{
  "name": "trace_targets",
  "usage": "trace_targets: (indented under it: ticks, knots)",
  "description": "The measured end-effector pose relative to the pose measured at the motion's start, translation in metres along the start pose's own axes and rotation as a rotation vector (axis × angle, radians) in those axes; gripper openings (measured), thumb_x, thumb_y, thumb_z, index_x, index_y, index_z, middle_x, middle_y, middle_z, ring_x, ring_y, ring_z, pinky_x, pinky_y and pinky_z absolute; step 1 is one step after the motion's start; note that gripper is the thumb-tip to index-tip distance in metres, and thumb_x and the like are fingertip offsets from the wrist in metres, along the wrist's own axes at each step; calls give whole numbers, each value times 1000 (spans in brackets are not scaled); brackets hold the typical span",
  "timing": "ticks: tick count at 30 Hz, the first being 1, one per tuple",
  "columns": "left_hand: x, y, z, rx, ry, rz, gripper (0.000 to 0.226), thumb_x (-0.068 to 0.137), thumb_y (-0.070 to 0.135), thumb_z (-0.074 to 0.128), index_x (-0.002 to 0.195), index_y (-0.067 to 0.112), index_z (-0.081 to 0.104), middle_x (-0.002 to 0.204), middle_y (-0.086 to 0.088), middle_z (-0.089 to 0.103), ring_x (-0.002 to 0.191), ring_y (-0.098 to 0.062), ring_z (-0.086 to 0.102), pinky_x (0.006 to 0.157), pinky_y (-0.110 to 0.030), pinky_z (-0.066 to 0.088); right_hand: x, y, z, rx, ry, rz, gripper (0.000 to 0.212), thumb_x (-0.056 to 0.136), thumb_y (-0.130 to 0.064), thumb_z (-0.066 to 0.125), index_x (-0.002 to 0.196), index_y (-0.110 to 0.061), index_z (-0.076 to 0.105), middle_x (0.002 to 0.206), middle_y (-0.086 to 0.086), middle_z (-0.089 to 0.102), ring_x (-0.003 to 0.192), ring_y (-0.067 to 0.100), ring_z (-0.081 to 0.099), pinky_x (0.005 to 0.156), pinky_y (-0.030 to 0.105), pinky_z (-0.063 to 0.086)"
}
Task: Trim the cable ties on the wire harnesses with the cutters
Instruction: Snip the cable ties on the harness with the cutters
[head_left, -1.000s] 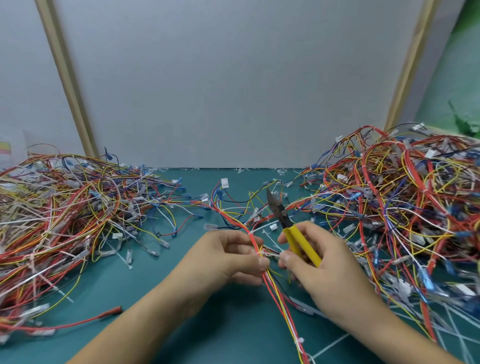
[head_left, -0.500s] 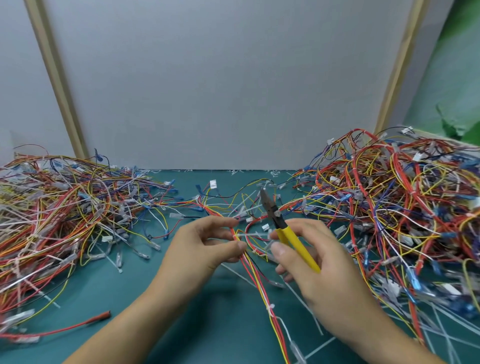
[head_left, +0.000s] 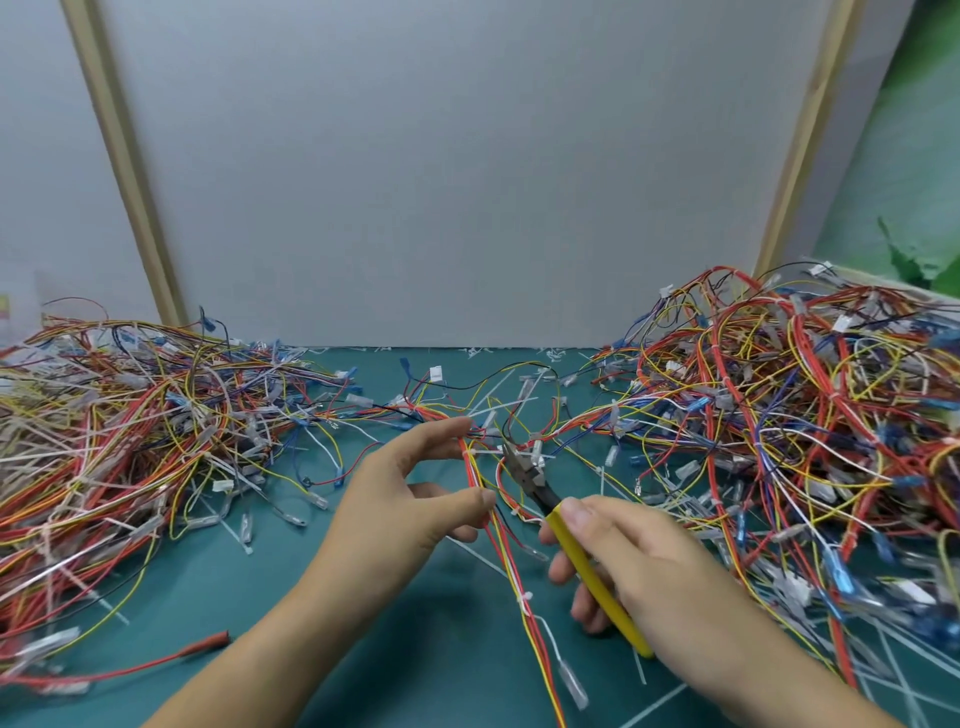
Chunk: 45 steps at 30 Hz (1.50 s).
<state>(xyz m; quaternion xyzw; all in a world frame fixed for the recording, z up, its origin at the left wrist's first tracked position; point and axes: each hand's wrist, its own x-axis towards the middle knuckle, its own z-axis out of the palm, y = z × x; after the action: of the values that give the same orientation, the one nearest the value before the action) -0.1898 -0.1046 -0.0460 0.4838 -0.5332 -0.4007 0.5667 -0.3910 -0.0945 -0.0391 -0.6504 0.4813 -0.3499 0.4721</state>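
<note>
Cutters nosed up to a tie, harness held between two heaps

Harnesses in the left heap (head_left: 130, 426) sprawl over the green tabletop (head_left: 322, 597), probably the sorted side, though that is only a guess. The left hand (head_left: 410, 499) has its grip on one harness (head_left: 506, 561). The thumb pinches the strands low and the forefinger reaches up along them, so the stretch carrying the cable tie (head_left: 470, 454) stands clear for cutting. The tie's white tail points right, toward the cutters (head_left: 530, 480), whose nose lies at it. Blur hides whether the jaws are parted. The right hand (head_left: 665, 587) wraps the yellow handles. Beyond it the right heap (head_left: 779, 415) crowds close, leaving little swing room on that side. Open tabletop lies only in the middle lane and toward the person.
</note>
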Motion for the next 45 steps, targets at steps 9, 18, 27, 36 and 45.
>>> trace_targets:
  ticks: [9,18,27,36,45]
  knots:
    - [-1,-1,2,8,-27,114,66,73,-3,81,127,29,60,108,15,67,62,-26,69,76,-41,58,1,-2,-1,14,-33,51,37,96,-44,50,87,-15,71,79,9,69,58,20,61,57,35,51]
    - [-3,-1,3,17,-76,153,66,75,1,82,129,32,60,113,15,64,63,-25,69,79,-47,57,0,-4,-1,42,-30,50,38,96,-43,49,86,-13,72,77,12,69,54,22,60,53,36,51]
    - [-5,-2,5,7,-101,153,64,76,2,82,128,33,60,113,14,65,63,-24,70,79,-48,57,1,-3,0,53,-38,31,51,78,-59,49,86,-13,72,73,6,69,55,25,59,53,38,51]
    - [-6,-2,6,21,-110,145,64,69,15,81,126,35,61,114,15,64,64,-25,70,78,-46,58,-1,-5,0,-2,-26,9,40,96,-44,47,86,-13,71,69,3,65,51,20,57,45,33,50]
    - [-6,-3,7,11,-111,151,63,71,10,81,126,33,61,112,14,64,63,-25,70,75,-40,59,-1,-5,0,2,-23,16,38,97,-43,48,86,-15,71,70,3,66,53,21,58,47,35,51]
